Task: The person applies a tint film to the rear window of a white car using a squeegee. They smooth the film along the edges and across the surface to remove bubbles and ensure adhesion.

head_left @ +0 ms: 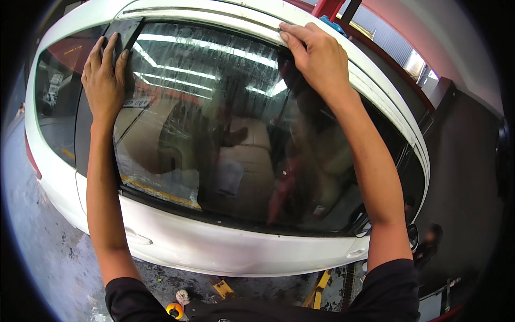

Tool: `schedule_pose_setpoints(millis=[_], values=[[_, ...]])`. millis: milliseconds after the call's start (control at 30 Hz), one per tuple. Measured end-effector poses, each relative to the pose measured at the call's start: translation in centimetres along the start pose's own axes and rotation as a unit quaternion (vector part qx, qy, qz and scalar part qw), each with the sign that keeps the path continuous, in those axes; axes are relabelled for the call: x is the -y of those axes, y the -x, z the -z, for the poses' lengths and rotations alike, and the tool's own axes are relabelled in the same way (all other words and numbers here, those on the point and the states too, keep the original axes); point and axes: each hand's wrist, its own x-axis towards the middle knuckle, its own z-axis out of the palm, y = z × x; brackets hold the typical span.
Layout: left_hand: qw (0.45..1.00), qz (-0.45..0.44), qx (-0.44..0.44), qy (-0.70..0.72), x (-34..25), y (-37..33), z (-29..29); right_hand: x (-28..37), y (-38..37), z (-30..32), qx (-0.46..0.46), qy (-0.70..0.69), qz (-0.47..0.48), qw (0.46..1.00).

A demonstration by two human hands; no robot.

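Note:
A white car [230,257] stands side-on before me, its dark, streaked door window [230,107] reflecting lights. My left hand [105,83] rests with fingers stretched and apart against the dark pillar panel [126,33] at the window's left edge. At the upper right, my right hand [321,56] is closed, thumb and fingers pinching the thin trim strip [236,28] along the window's top edge. What lies between those fingertips is partly hidden. Pale seats show dimly through the glass.
Below the window are a door handle [138,236] and a wing mirror [412,236]. On the stained floor lie yellow metal pieces [222,290] and an orange round object [174,309]. A red post [328,8] rises behind the roof. Another person [429,244] is at the right.

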Motion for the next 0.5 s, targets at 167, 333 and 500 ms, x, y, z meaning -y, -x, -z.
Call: schedule_pose_setpoints(millis=[167, 333, 500], values=[[1.000, 0.002, 0.010, -0.011, 0.3, 0.3, -0.2, 0.0, -0.3, 1.5, 0.058, 0.046, 0.021, 0.997], [1.000, 0.004, -0.008, -0.001, 0.2, -0.2, -0.4, 2.5, -0.2, 0.5, 0.003, 0.109, -0.022, 0.994], [1.000, 0.005, -0.003, 0.000, 0.3, -0.1, -0.4, 1.2, 0.0, -0.3, -0.009, 0.024, -0.052, 0.998]])
